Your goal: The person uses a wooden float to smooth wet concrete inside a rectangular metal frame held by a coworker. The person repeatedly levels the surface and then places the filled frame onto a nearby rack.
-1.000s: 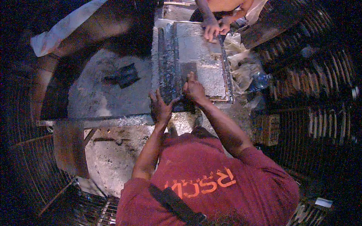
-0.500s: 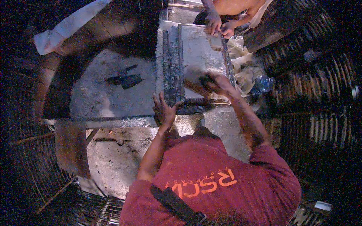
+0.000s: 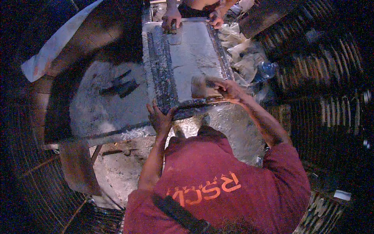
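Note:
My right hand point(image 3: 232, 91) is closed on the grip of a flat, rectangular hand trowel point(image 3: 199, 86), blurred by motion. The blade lies over the near end of a pale grey, wet-looking slab surface point(image 3: 194, 58) within a long frame. My left hand point(image 3: 159, 120) rests with fingers spread at the frame's near left corner, beside a dark, crusted rail point(image 3: 163, 78). Across from me, a co-worker's hand point(image 3: 171, 19) grips a flat scraper point(image 3: 175, 38) on the far end of the slab. The co-worker's other hand point(image 3: 216, 18) is at the frame's far right corner.
Left of the frame lies a wide grey work surface point(image 3: 93, 101) with dark flat tools point(image 3: 120, 85) on it. Crumpled pale plastic sheets point(image 3: 235, 46) and a clear bottle point(image 3: 267, 69) lie along the right side. Ribbed stacks point(image 3: 319, 70) stand farther right.
The view has shifted, moving the frame leftward in the picture. My trowel has swung to a flatter pose near the slab's end. The co-worker's hands have parted, one now showing a scraper.

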Motion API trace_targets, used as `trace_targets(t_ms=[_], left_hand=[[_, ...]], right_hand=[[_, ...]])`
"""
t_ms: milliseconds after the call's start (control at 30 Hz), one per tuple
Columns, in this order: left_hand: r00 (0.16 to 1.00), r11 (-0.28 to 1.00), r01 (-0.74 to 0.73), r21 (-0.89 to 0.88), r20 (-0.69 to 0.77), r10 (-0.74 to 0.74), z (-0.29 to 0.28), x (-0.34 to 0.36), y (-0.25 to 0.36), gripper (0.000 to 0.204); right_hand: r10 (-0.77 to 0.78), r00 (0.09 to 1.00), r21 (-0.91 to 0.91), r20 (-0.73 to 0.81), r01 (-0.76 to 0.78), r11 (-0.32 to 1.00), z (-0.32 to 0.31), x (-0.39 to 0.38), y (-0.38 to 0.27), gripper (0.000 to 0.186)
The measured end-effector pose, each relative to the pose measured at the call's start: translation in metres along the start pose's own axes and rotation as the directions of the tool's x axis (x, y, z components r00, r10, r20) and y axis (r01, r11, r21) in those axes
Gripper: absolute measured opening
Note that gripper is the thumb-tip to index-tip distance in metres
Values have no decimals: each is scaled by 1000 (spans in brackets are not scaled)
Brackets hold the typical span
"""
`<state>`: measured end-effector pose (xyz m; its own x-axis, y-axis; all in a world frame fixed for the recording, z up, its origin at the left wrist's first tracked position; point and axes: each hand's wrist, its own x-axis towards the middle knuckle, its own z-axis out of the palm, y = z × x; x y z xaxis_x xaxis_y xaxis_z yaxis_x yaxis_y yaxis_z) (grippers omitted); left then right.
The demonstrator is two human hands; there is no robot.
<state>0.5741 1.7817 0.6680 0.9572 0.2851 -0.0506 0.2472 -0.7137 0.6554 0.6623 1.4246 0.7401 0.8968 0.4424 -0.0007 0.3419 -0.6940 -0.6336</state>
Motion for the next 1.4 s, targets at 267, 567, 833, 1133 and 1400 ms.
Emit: trace_targets(t_ms=[267, 567, 833, 1133, 1400], left_hand=[[999, 999, 38, 6, 2, -38, 8, 1, 1, 112], [990, 992, 119, -39, 79, -116, -4, 3, 15, 109], [999, 998, -39, -52, -30, 37, 15, 2, -15, 120], [996, 983, -76, -168, -66, 66, 46, 14, -66, 108], [945, 945, -275, -176, -230, 232, 65, 14, -60, 105]], right_hand=[[289, 841, 24, -458, -313, 949, 67, -35, -19, 40], [618, 735, 420, -279, -485, 767, 8, 56, -81, 44], [259, 788, 214, -558, -165, 963, 19, 88, -51, 49], [418, 866, 23, -274, -429, 903, 109, 86, -60, 50], [208, 828, 60, -520, -207, 976, 46, 34, -37, 49]])
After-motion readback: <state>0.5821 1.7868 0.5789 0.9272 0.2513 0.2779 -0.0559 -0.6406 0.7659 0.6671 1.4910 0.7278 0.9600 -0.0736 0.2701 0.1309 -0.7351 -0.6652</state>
